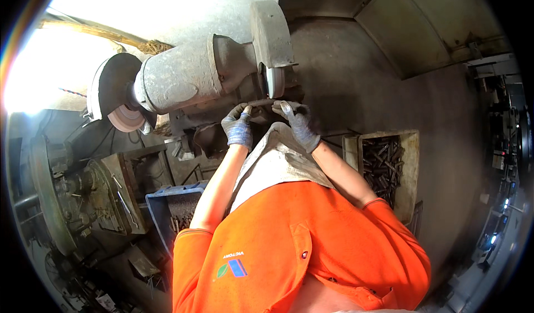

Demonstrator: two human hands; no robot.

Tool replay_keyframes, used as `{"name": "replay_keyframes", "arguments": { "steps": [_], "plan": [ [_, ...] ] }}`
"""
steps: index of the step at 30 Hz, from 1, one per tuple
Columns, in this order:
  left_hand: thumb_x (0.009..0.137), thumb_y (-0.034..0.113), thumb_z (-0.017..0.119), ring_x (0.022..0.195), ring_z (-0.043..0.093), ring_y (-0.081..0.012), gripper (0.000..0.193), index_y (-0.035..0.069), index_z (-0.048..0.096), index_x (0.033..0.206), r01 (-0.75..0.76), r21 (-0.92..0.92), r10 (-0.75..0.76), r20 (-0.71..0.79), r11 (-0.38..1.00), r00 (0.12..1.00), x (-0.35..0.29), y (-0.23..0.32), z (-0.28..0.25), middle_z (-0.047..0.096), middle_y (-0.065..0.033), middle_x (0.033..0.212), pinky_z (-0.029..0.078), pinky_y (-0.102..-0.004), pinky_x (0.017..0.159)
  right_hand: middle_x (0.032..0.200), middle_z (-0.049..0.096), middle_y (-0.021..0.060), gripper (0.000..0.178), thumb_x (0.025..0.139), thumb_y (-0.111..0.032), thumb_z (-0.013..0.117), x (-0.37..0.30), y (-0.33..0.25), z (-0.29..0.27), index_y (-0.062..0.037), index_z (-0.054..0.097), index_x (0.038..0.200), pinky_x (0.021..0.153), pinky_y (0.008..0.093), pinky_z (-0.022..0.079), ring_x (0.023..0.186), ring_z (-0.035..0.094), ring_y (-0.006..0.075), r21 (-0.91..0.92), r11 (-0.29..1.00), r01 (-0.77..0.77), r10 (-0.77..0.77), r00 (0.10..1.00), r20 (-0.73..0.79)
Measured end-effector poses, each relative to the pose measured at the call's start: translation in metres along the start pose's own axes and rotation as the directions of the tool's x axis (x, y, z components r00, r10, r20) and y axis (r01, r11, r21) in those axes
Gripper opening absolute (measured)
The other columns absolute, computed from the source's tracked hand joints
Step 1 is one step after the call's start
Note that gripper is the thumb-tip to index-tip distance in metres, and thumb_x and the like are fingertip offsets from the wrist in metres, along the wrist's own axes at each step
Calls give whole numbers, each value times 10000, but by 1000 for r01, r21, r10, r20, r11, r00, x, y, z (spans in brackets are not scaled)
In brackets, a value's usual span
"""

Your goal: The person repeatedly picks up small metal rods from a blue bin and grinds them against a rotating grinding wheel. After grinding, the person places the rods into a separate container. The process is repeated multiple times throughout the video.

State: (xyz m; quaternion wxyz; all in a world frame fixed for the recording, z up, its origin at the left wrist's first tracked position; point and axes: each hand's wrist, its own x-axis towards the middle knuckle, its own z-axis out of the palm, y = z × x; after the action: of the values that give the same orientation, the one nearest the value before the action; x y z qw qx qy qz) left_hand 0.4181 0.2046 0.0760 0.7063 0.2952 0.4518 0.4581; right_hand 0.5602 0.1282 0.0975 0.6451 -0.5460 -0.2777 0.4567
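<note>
A bench grinder (181, 82) fills the upper left, with a wheel at each end. Just under its right grinding wheel (275, 83), a narrow dark metal piece (261, 103) spans the gap between my hands. My left hand (238, 126), in a grey-blue work glove, pinches its left end. Its right end is in the closed fingers of my right hand (300, 123), gloved the same way. The piece is close to the wheel's lower edge; I cannot tell whether they touch. The fingers partly hide its ends.
At my right stands a pale crate (410, 168) full of dark metal pieces (382, 165). A blue bin (158, 207) with small metal parts is at my left. Beyond it is a machine with a large wheel (50, 193). The grinder's left wheel (127, 118) is partly uncovered.
</note>
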Motion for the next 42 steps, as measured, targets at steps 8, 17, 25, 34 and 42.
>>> {"name": "replay_keyframes", "arguments": {
  "steps": [8,17,25,34,42],
  "plan": [
    [806,-10,620,675,624,-165,87,-63,629,875,80,54,-83,41,995,996,-6,-1,35,649,-113,797,542,-270,627,988,597,131,327,892,-259,567,1,-9,-29,49,590,998,883,348,478,961,590,225,36,999,-38,38,999,-2],
    [804,24,646,681,622,-177,129,-65,618,893,114,-7,-114,39,993,993,-5,-10,52,649,-116,809,550,-293,616,823,572,23,224,874,-229,603,7,4,-44,-10,633,837,784,302,511,800,546,106,115,990,78,-71,995,-64],
    [835,79,619,704,642,-158,139,-22,619,931,42,197,-43,1,980,999,17,-13,-1,663,-105,817,503,-267,498,933,643,117,316,892,-252,570,5,3,-6,54,629,948,828,271,498,896,616,170,112,992,-51,53,998,-20],
    [818,18,617,700,625,-148,125,-47,617,924,-44,129,28,119,991,992,-14,33,-6,659,-110,821,500,-245,651,1051,596,113,279,889,-188,541,-5,2,-11,47,610,1023,968,361,417,1073,522,220,17,992,122,-123,973,194],
    [819,11,616,778,637,-178,141,-76,625,929,-59,232,-23,335,971,942,-57,61,-5,658,-135,850,520,-304,754,1001,612,134,238,759,-15,616,-45,-51,-15,-14,627,996,923,369,435,1017,572,289,-360,738,571,-489,820,297]
  ]
}}
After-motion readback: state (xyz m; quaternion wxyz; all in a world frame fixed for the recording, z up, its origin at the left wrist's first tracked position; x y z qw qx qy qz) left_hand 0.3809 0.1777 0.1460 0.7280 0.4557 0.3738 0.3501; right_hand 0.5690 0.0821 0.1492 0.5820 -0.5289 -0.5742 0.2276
